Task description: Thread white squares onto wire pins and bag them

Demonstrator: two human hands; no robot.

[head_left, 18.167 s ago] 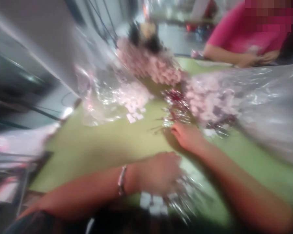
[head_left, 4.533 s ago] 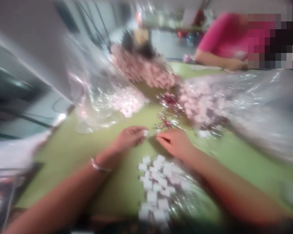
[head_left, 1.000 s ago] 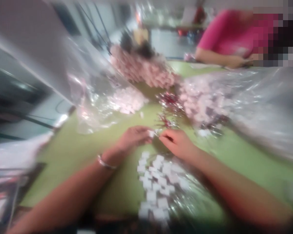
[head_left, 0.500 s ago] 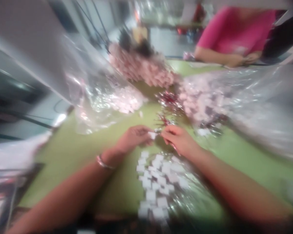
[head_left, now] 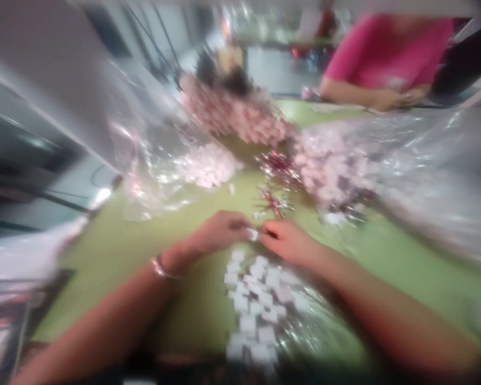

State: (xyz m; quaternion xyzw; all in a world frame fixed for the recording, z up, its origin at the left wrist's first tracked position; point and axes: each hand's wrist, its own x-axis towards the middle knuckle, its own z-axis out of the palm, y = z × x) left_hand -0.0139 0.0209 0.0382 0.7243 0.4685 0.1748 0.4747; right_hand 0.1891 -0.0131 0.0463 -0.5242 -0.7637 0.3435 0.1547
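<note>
Between my two hands, above the green table (head_left: 200, 299), is a small white tag-like piece (head_left: 252, 233). My left hand (head_left: 224, 230) pinches it from the left, fingers closed. My right hand (head_left: 282, 238) is closed right beside the piece's other side; what its fingertips grip is hidden and blurred. Just beyond the hands lies a small heap of shiny red and silver pieces (head_left: 273, 203). Nearer to me spreads a group of white square tags (head_left: 248, 323), with clear plastic and thin glossy strands at their right.
Clear plastic bags with pale pink pieces lie at left (head_left: 152, 187) and right (head_left: 417, 176). A pile of pink bundles (head_left: 232, 112) stands at the back. Across the table sits a person in a pink top (head_left: 388, 53), hands together on the surface.
Both hands have drawn slightly toward me, with the white piece still between them. The right fingers have come closer to it. The shiny heap beyond shows more fully.
</note>
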